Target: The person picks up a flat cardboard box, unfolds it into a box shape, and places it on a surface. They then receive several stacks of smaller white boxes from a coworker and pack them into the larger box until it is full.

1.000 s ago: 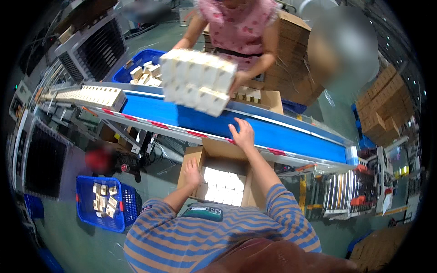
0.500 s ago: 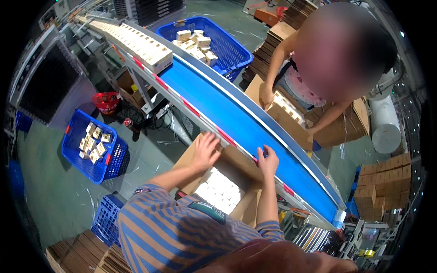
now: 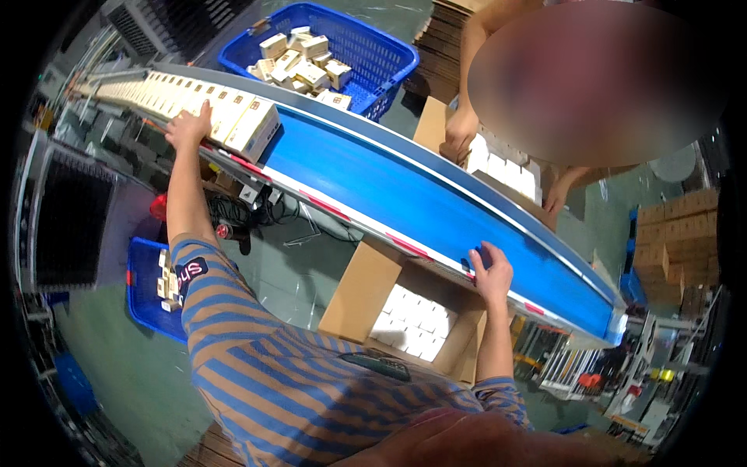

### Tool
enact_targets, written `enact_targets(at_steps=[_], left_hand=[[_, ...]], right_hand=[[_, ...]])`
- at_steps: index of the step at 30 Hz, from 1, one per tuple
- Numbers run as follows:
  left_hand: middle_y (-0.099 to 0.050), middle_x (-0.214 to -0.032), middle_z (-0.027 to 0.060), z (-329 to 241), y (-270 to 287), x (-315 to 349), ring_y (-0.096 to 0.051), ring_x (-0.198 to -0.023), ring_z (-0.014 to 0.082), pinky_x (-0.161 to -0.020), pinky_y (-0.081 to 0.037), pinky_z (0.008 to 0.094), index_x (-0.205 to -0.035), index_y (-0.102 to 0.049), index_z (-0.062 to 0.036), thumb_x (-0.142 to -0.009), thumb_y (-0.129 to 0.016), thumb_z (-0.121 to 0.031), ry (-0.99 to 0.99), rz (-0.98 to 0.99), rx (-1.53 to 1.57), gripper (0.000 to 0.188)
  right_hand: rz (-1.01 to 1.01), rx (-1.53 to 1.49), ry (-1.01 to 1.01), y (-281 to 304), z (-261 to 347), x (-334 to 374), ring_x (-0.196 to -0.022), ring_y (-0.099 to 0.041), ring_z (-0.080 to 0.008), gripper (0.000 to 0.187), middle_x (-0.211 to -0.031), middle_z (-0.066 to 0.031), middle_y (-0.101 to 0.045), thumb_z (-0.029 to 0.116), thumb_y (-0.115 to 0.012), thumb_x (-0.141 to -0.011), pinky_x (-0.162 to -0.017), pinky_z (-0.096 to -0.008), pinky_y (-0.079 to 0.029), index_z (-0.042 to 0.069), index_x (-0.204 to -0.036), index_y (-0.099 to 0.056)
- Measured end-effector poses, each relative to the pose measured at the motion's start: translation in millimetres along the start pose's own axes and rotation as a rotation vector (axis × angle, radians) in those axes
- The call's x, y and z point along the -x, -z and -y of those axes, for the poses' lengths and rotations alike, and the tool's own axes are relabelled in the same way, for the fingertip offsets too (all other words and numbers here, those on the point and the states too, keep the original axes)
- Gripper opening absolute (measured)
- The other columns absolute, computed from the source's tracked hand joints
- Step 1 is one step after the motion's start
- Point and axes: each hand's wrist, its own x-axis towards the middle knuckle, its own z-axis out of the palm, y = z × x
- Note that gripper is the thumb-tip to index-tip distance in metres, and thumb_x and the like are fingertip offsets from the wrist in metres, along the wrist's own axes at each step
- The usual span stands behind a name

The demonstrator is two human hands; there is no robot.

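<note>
The lower edge is filled by a striped shirt [image 3: 257, 350]. Just beyond it, an open carton [image 3: 362, 289] is set beside the conveyor, its floor covered with white boxes [image 3: 412, 323]; its left flap is folded outward. Lower left, a blue basket [image 3: 148, 300] of loose boxes is partly hidden by the left sleeve. The carton is separated from the blue belt [image 3: 373, 183] by a red-and-white side rail [image 3: 327, 208].

The right hand [image 3: 492, 272] is held at this rail, above the carton's far right corner, with thumb and fingers spread apart and nothing gripped. The left hand [image 3: 187, 128] is stretched to the near side of a row of cream boxes [image 3: 253, 124], packed tightly on the belt's left part; its fingers are laid against them, but whether any box is clamped cannot be told. Between row and right hand, the belt is left bare.

Across the conveyor, a larger blue basket [image 3: 366, 62] is heaped with loose boxes. To its right, a second carton [image 3: 432, 124] holding white boxes is flanked by a co-worker's hands [image 3: 461, 134]. Farther right, closed cartons [image 3: 677, 226] are stacked.
</note>
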Motion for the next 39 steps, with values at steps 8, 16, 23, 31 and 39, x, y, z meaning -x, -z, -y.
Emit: enact_targets(at_steps=[8,16,23,31,39], left_hand=[[-0.061,-0.108,0.0227,10.7,-26.2,-49.3,-0.06,-0.098,0.0373,-0.081,-0.048,0.0472,-0.112,-0.064,-0.0069,-0.082,-0.037,-0.071,-0.251,-0.166,-0.151,0.076],[-0.061,-0.11,0.0223,-101.1,-22.4,46.5,-0.062,-0.093,0.0323,-0.079,-0.049,0.0369,-0.133,-0.038,0.005,-0.084,-0.056,-0.053,-0.633,0.749,0.442,0.078],[-0.063,-0.11,0.0149,-194.5,1.9,338.8,-0.058,-0.101,0.0212,-0.089,-0.043,0.0315,-0.117,-0.054,0.006,-0.083,-0.066,-0.03,-0.982,0.888,0.952,0.051],[-0.056,-0.116,0.0114,-159.0,61.3,419.9,-0.055,-0.1,0.0173,-0.088,-0.043,0.031,-0.128,-0.041,0.0055,-0.087,-0.059,-0.019,-0.924,0.936,1.217,0.051],[-0.055,-0.119,0.0143,-61.2,18.0,530.8,-0.056,-0.105,0.0215,-0.087,-0.047,0.0348,-0.128,-0.041,0.0042,-0.083,-0.065,-0.014,-0.856,1.32,0.974,0.054]], right_hand=[[0.009,-0.009,0.026,-3.2,-3.5,-5.9,-0.087,-0.064,-0.0299,0.044,-0.098,-0.0154,-0.066,0.041,-0.065,-0.08,-0.076,-0.037,-0.051,0.003,-0.104,-0.065],[-0.027,-0.186,-0.092,-0.9,-13.6,0.3,-0.091,-0.064,-0.0307,0.061,-0.103,-0.0189,-0.064,0.049,-0.057,-0.084,-0.078,-0.0388,-0.05,0.003,-0.124,-0.052],[-0.13,-0.486,-0.149,-27.4,6.6,-28.6,-0.099,-0.061,-0.0372,0.077,-0.11,-0.0237,-0.061,0.049,-0.068,-0.075,-0.087,-0.0411,-0.046,-0.002,-0.127,-0.043],[-0.245,-0.415,0.043,97.1,-7.2,36.9,-0.093,-0.062,-0.0384,0.084,-0.107,-0.0235,-0.062,0.045,-0.069,-0.073,-0.081,-0.0415,-0.048,0.004,-0.136,-0.033],[0.377,-0.291,-0.299,62.6,-67.6,180.0,-0.105,-0.057,-0.0408,0.104,-0.124,-0.0302,-0.048,0.044,-0.059,-0.081,-0.088,-0.0423,-0.047,-0.004,-0.142,0.012]])
